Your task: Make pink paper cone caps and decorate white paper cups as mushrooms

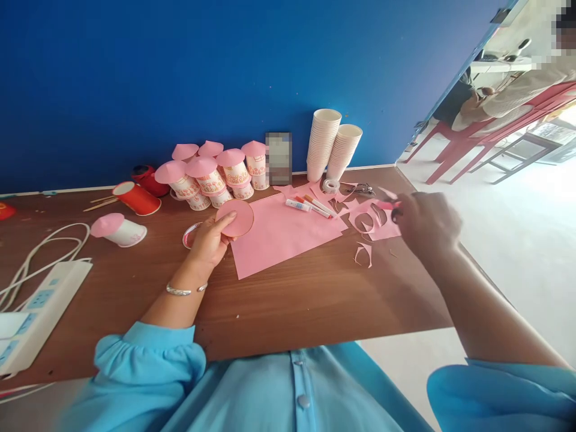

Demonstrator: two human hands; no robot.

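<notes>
My left hand point(215, 235) pinches a round pink paper disc point(238, 218) between thumb and fingers, over the left edge of a pink paper sheet point(279, 234). At the table's right side, my right hand point(429, 222) is closed round pink-handled scissors point(400, 207), both smeared by motion. Below the scissors lie pink paper offcuts point(363, 255) with curved cut-outs. A glue tube point(297, 205) and several pens point(319, 208) rest on the sheet. Behind my left hand stand stacked paper cups with pink cone tops point(202, 167); part of a round lid-like item point(189, 236) shows beside my wrist.
Two stacks of white paper cups point(324, 141) stand against the blue wall, near a tape roll point(331, 186) and a blurred phone-like object point(279, 159). At left are a red cup point(140, 198), a cone-topped cup point(130, 232) on its side and a power strip point(49, 309). A person point(508, 105) sits beyond.
</notes>
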